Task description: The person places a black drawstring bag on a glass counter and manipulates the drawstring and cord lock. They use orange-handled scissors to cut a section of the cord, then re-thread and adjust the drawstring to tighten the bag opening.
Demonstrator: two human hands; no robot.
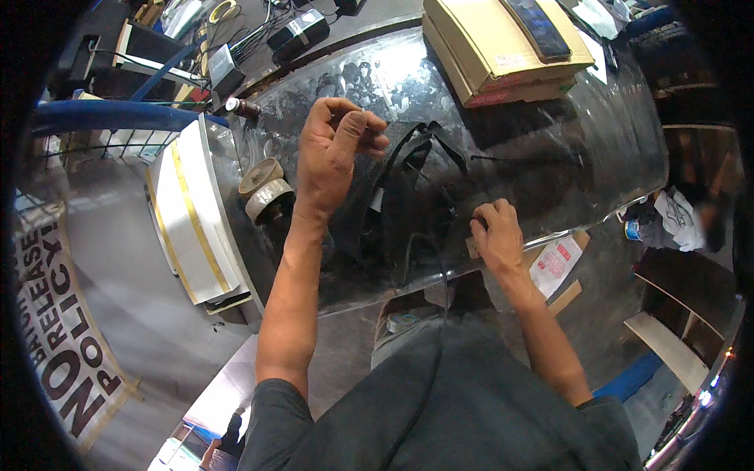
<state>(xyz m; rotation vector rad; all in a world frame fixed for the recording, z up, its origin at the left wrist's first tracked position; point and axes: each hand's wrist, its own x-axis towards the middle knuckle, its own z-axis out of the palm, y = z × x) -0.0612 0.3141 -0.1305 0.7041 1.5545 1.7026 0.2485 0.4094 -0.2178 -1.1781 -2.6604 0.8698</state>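
While the left hand [334, 153] lifts with fingertips pinched together, a black film sheet [400, 196] lies flat on the glossy metal table [550, 149], long axis toward the cardboard boxes [503, 47]; the right hand [496, 235], fingers curled, presses its near edge

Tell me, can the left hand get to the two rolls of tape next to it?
Probably yes. The left hand is lifted over the shiny metal table, and the two tape rolls sit just beside its wrist with nothing between them. Its fingers look pinched together, though what they hold is unclear.
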